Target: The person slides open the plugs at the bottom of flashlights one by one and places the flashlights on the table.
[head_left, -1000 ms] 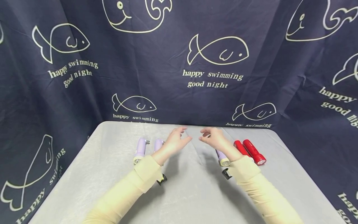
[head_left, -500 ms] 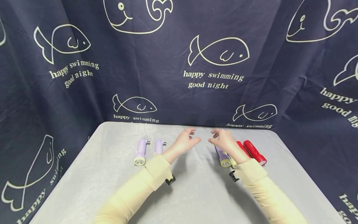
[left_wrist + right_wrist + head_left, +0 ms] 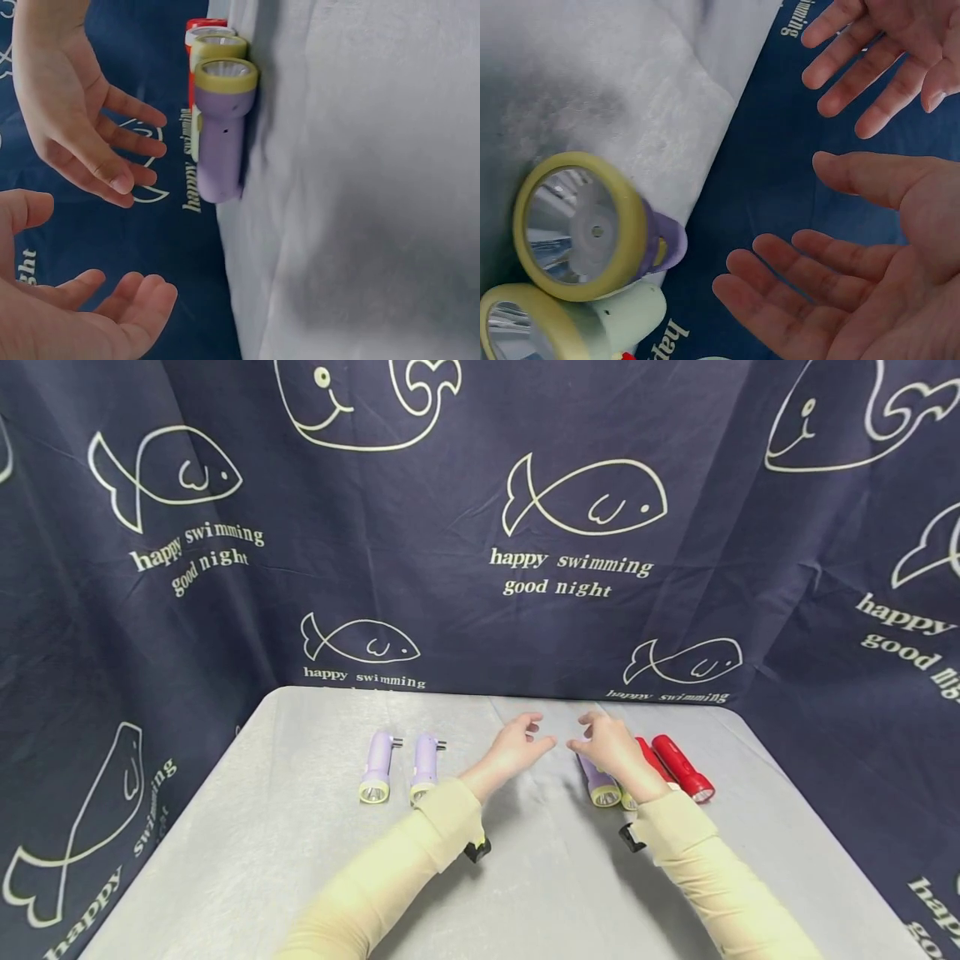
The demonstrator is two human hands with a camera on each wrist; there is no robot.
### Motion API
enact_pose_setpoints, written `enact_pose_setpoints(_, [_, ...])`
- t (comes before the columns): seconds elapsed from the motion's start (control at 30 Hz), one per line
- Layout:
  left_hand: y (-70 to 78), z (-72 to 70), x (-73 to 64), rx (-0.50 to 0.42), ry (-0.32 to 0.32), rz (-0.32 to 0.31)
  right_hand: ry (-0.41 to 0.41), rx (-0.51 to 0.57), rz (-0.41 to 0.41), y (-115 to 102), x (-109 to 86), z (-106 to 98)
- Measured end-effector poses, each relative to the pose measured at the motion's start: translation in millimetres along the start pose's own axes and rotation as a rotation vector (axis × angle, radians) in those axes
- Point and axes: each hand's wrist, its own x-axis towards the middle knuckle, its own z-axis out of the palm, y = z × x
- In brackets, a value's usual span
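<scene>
My left hand (image 3: pixel 516 750) hovers over the middle of the table with its fingers relaxed, holding nothing. Facing it, my right hand (image 3: pixel 611 750) has its fingers spread and its palm bare, a small gap between the two. Just below the right hand lies a purple flashlight (image 3: pixel 600 783) with a yellow rim around its lens. Beside that one is a pale green flashlight (image 3: pixel 630 311), mostly covered by the right hand and wrist in the head view. Two purple flashlights, one on the outside (image 3: pixel 378 764) and one nearer the left arm (image 3: pixel 425 760), lie on the left.
Two red flashlights lie at the right, an outer one (image 3: pixel 681 767) and one (image 3: pixel 651 756) partly behind the right wrist. A grey cloth covers the table (image 3: pixel 525 893). Behind it hangs a dark blue curtain (image 3: pixel 450 543) with fish drawings.
My left hand has moved right, uncovering more of the second purple flashlight. The right hand has shifted a little to the right. The flashlights have stayed in place.
</scene>
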Motion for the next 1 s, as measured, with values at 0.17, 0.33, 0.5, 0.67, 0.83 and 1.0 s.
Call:
enact_pose_setpoints(0.17, [-5.0, 11.3, 4.3, -0.032, -0.003, -0.001, 0.002, -0.051, 0.041, 3, -1.6, 5])
enact_pose_setpoints(0.33, [-11.4, 22.0, 9.6, -0.060, -0.011, -0.003, 0.013, -0.081, 0.066, 7, -4.9, 11])
enact_pose_setpoints(0.5, [-15.7, 28.5, 10.1, -0.093, -0.023, -0.022, 0.020, -0.104, 0.096, 13, -9.6, 19])
enact_pose_setpoints(0.67, [-21.3, 33.6, 11.6, -0.113, -0.008, -0.018, 0.068, -0.153, 0.097, 19, -13.7, 29])
enact_pose_setpoints(0.83, [-25.0, 39.4, 13.1, -0.117, 0.004, -0.016, 0.110, -0.193, 0.072, 23, -16.5, 37])
enact_pose_setpoints(1.0, [-27.9, 45.3, 14.2, -0.116, 0.016, -0.002, 0.145, -0.227, 0.035, 22, -17.5, 43])
